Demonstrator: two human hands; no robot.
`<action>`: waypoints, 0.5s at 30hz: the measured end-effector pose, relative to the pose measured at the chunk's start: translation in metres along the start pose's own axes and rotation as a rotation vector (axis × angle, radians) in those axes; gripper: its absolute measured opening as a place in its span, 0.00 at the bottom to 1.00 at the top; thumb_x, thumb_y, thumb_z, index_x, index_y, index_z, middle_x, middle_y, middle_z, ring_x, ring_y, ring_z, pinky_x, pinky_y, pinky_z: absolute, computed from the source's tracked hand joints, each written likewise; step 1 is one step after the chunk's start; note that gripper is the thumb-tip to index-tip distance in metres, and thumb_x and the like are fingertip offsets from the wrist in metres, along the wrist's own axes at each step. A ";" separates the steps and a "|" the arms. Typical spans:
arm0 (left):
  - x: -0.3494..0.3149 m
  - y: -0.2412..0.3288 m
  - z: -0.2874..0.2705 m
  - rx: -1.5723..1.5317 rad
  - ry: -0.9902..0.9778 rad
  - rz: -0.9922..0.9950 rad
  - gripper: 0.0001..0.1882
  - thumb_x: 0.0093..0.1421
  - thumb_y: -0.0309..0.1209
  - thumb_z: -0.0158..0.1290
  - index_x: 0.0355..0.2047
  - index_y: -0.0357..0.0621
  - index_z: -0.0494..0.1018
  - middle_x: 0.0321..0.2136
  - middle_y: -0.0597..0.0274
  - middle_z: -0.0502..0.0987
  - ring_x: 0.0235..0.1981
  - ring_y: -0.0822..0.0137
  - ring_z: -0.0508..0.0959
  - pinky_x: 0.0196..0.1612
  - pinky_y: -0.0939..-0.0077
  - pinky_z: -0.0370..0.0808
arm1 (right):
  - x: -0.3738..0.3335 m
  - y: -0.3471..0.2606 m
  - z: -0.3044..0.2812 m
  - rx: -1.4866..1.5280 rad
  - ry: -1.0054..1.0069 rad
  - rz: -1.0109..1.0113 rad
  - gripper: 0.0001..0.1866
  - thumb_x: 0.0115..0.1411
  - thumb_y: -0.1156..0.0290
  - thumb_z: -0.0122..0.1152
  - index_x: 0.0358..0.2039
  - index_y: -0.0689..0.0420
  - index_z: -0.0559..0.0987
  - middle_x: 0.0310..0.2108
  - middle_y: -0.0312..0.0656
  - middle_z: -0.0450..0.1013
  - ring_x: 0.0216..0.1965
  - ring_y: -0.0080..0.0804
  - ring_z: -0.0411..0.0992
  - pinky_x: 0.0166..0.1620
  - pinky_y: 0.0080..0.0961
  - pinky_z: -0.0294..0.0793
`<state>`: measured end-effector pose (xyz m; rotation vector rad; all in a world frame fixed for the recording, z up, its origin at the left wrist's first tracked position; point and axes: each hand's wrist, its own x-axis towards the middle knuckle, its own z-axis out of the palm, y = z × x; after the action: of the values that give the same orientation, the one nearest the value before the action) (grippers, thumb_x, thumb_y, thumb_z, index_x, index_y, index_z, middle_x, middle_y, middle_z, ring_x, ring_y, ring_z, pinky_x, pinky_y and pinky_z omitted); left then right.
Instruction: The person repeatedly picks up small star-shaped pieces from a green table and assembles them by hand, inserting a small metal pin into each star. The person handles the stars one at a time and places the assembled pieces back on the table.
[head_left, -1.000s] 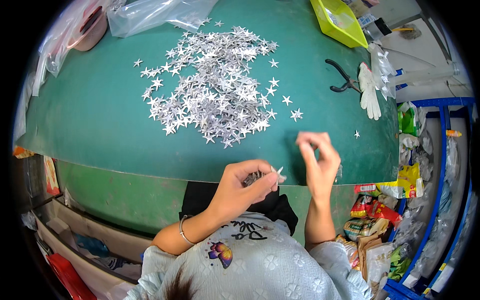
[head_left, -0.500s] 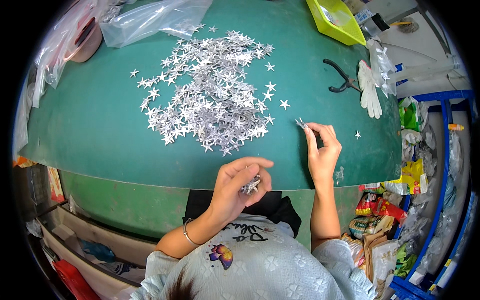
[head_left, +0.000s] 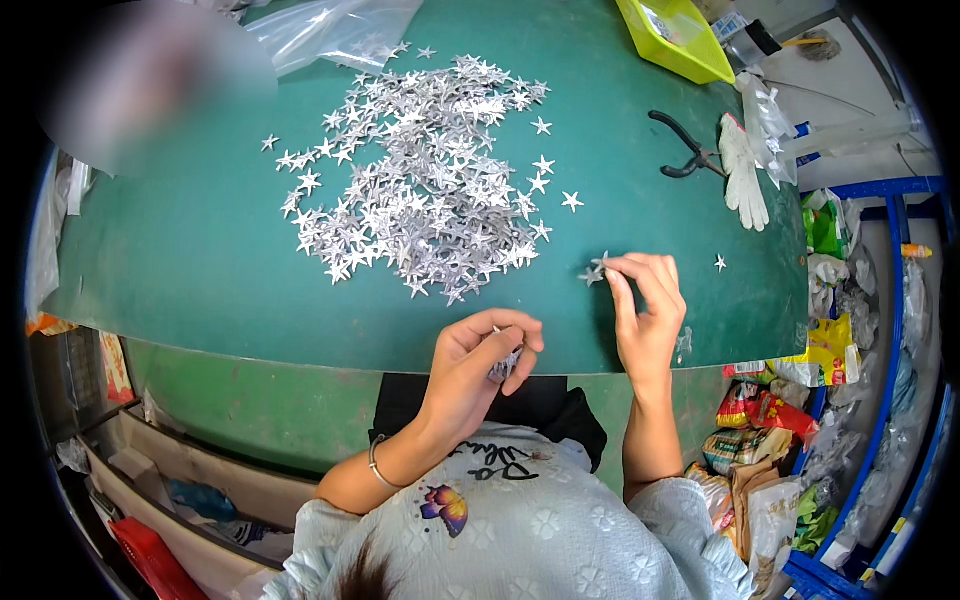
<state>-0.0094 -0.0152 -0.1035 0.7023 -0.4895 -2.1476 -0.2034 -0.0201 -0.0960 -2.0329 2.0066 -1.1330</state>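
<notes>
A heap of small silver starfish-shaped pieces [head_left: 420, 190] covers the middle of the green table. At the table's near edge my left hand [head_left: 470, 360] is closed around several starfish pieces [head_left: 505, 362], partly hidden by the fingers. Right of the heap, my right hand [head_left: 648, 305] pinches starfish pieces [head_left: 593, 271] between thumb and fingertips, just above the tabletop. They look like two, overlapping. A few loose starfish lie between the heap and my right hand, and a single one [head_left: 720, 262] lies farther right.
Black-handled pliers [head_left: 685, 150] and a white glove [head_left: 742, 175] lie at the right. A yellow-green basket [head_left: 680, 45] stands at the far right, a clear plastic bag [head_left: 340, 30] at the back. A blue rack [head_left: 880, 330] with packages stands right of the table. The far left is blurred.
My right hand has tilted slightly, and the pinched starfish now show more broadly and a little lower. My left fingers have curled in more around their starfish. The heap looks the same.
</notes>
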 end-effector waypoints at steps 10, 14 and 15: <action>-0.001 -0.001 0.000 0.024 0.022 -0.054 0.12 0.62 0.34 0.44 0.37 0.36 0.71 0.23 0.67 0.66 0.19 0.79 0.62 0.18 0.87 0.56 | -0.012 -0.003 -0.001 0.574 0.036 0.435 0.03 0.52 0.79 0.59 0.29 0.64 0.77 0.25 0.37 0.72 0.28 0.21 0.66 0.34 0.18 0.65; 0.000 -0.001 0.005 0.124 0.037 -0.001 0.12 0.62 0.33 0.46 0.39 0.36 0.71 0.23 0.68 0.66 0.19 0.80 0.61 0.18 0.87 0.56 | -0.026 -0.016 0.000 0.972 -0.040 0.661 0.05 0.55 0.80 0.57 0.33 0.66 0.76 0.27 0.38 0.74 0.29 0.19 0.70 0.36 0.14 0.69; -0.001 -0.002 0.004 0.141 0.029 -0.009 0.12 0.61 0.31 0.47 0.39 0.36 0.71 0.23 0.68 0.66 0.19 0.80 0.61 0.18 0.87 0.56 | -0.029 -0.016 0.002 0.970 -0.041 0.639 0.05 0.54 0.79 0.57 0.33 0.66 0.76 0.28 0.39 0.74 0.30 0.20 0.71 0.37 0.15 0.69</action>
<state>-0.0127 -0.0130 -0.1018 0.8139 -0.6279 -2.1232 -0.1854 0.0076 -0.1016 -0.8555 1.4196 -1.4399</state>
